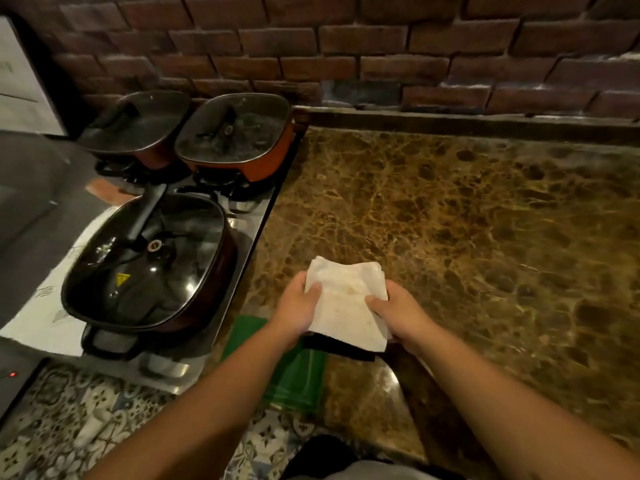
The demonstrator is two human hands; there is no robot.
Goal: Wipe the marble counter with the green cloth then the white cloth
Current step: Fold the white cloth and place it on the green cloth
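Note:
A folded white cloth (346,299) is held just above the brown marble counter (467,220), near its front left corner. My left hand (298,306) grips the cloth's left edge and my right hand (398,313) grips its right edge, thumbs on top. The green cloth (298,379) lies flat at the counter's front edge, partly under my left forearm and hanging slightly over the edge. A dark strip shows under the white cloth's near edge; I cannot tell what it is.
A stovetop (242,237) borders the counter on the left, carrying three lidded pans: a large black one (149,265) in front, an orange one (239,136) and a dark one (135,126) behind. A brick wall (381,46) closes the back. Patterned floor tiles (86,427) lie below.

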